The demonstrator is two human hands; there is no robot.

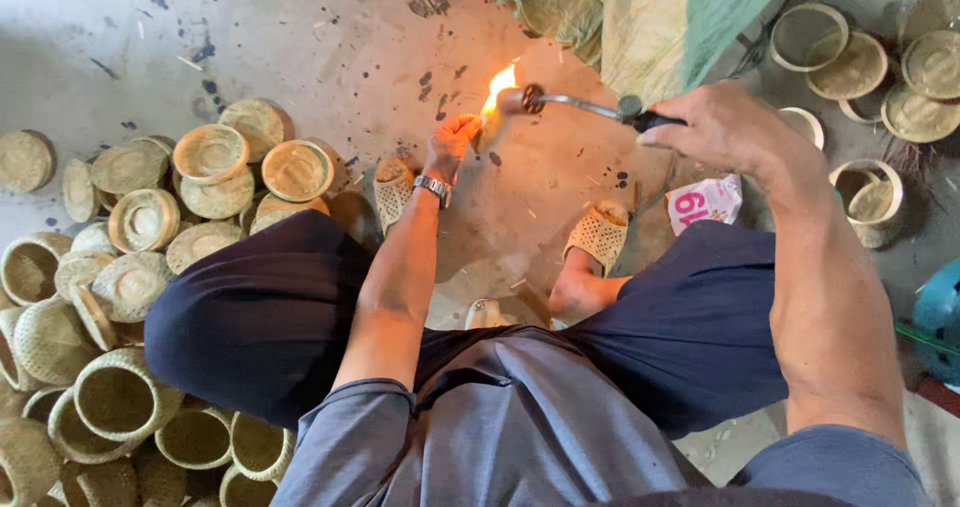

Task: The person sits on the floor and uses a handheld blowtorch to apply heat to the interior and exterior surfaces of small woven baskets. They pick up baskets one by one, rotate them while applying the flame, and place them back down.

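Note:
My right hand (712,125) grips the black handle of a gas torch (590,107) whose metal tube points left. A yellow flame (497,89) burns at its nozzle. My left hand (452,139), with a metal wristwatch on the wrist, is held out low with its fingers closed, right beside the flame. Whether it holds something small I cannot tell. I sit with both knees spread in dark trousers, and my feet in woven sandals (600,233) rest on the concrete floor.
A heap of small round woven baskets and lids (140,267) fills the floor at the left. More baskets (880,67) lie at the upper right. A green-and-tan sack (640,17) lies ahead, a printed packet (705,202) is by my right knee, and a blue object (940,317) is at the right edge.

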